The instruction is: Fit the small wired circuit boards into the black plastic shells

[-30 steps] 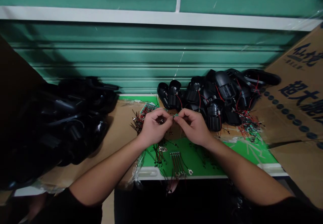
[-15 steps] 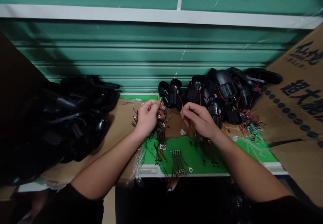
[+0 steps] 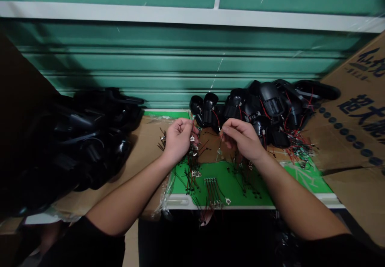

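Note:
My left hand [image 3: 179,138] is closed in a pinch on a small wired circuit board [image 3: 193,118]. Its green end sticks up past the fingertips, and a small white part shows below them. To the right, my right hand [image 3: 242,136] pinches a thin dark wire [image 3: 220,142] with a small pale part hanging from its lower end. Beneath my left hand lies a heap of wired parts [image 3: 191,179]. More dark wires [image 3: 245,179] lie below my right hand. Between them, several wired boards [image 3: 210,181] sit side by side in a row on the green board [image 3: 186,199].
Black plastic housings [image 3: 270,98], some with red wires, stand along the back right. Another pile of black housings [image 3: 90,138] fills the left side. A printed cardboard box [image 3: 355,138] borders the right, near a tangle of wired parts [image 3: 300,150]. Cardboard [image 3: 147,146] covers the left tabletop.
My right hand has shifted slightly right and up, with the wire still pinched. My left hand stays nearly in place, and the board's green end shows more clearly above its fingers.

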A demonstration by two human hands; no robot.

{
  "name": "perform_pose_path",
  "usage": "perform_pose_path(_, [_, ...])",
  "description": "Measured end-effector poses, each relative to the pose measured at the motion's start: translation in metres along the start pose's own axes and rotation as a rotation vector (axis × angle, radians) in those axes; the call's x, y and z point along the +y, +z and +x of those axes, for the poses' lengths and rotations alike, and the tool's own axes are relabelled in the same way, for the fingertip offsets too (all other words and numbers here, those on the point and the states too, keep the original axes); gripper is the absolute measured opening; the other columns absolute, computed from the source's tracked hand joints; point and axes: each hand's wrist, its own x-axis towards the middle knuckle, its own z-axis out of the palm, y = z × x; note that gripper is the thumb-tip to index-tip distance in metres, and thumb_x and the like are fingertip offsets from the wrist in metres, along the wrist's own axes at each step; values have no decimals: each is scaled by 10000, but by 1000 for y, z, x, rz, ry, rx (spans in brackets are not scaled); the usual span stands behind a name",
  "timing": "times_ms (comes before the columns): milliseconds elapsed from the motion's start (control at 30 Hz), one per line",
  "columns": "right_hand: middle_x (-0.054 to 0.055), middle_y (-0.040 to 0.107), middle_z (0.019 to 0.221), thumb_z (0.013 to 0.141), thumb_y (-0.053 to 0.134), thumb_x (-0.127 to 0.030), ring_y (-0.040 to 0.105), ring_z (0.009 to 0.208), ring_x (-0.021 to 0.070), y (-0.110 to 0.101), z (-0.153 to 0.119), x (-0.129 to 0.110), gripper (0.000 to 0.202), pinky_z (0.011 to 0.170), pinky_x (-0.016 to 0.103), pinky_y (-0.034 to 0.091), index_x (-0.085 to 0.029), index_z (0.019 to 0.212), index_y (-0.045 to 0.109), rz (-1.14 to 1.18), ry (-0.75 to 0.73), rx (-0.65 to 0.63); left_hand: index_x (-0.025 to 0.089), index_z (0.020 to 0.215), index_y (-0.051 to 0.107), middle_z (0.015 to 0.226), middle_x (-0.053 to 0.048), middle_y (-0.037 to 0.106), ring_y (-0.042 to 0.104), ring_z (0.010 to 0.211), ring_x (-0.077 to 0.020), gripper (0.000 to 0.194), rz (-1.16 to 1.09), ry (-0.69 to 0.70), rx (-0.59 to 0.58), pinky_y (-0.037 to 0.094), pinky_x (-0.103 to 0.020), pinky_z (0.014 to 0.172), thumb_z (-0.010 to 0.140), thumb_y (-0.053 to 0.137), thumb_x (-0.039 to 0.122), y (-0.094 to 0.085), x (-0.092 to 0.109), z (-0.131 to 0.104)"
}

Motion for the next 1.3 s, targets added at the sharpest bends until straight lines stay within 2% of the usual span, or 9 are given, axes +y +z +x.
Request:
perform_pose_path(200, [9,712,767,950,732,-544,497,473,71,4,-6,-3,363,426,208,348,-187,910,688,-73,48,-221,186,880,569,705,1,715,678,482,-138,385,-5,-35,-43,587,-275,482,881,780,508,3,-2,-4])
perform_pose_path(367, [-31,609,632,958,712,-509,415,458,67,-5,-13,-15,339,417,201,281,-184,866,691,-120,109,-427,178,867,583,718,-12,715,698,524,-143,327,-21,-27,-52,590,-275,510,900,760,450,3,-2,-4])
perform_pose_path(500, [-50,458,594,911,700,-449,384,505,88,-17,-9,-18,341,448,226,250,-195,703,609,-143,54,-249,181,826,593,641,13,654,637,464,-128,224,-112,8,-33,503,-247,436,910,708,355,-1,6,0])
perform_pose_path(600, [-37,476,597,920,661,-388,408,550,104,-23,-2,-13,326,501,246,289,-191,665,618,-361,-40,-155,182,809,605,623,26,617,605,450,-116,216,-187,2,-32,465,-240,411,884,722,347,-5,15,1])
perform_pose_path(733, [-30,580,609,954,688,-368,458,537,105,-20,0,-5,214,532,265,332,-189,897,790,-730,-144,-115,186,828,634,633,23,630,591,443,-109,224,-182,-44,-165,459,-237,407,886,735,377,-6,19,-2])
perform_pose_path(900, [30,698,961,960,737,-411,500,533,78,3,-10,-7,392,464,254,384,-238,1311,713,-336,-174,-54,190,861,654,705,-11,706,669,512,-135,242,-101,-137,-396,517,-248,462,908,746,408,-3,13,-13])
perform_pose_path(1100, [95,711,1086,938,791,-377,663,692,140,20,-18,-6,192,500,266,540,-216,1043,781,-178,-249,16,177,883,667,751,-42,728,704,582,-159,329,-15,-193,-539,575,-286,528,919,748,494,1,10,-21])
perform_pose_path(1200, [27,701,803,957,768,-408,599,536,119,19,-16,-8,223,445,256,486,-214,1063,745,-112,-156,29,162,909,709,796,-65,747,725,688,-168,285,114,-17,-458,612,-309,658,932,735,445,-4,10,-12])
perform_pose_path(1300, [12,703,742,947,771,-450,561,468,107,16,-15,-12,272,408,248,439,-203,1048,715,-53,-102,71,181,996,729,908,-62,737,696,777,-145,151,297,300,-95,596,-275,723,903,744,298,-27,10,17])
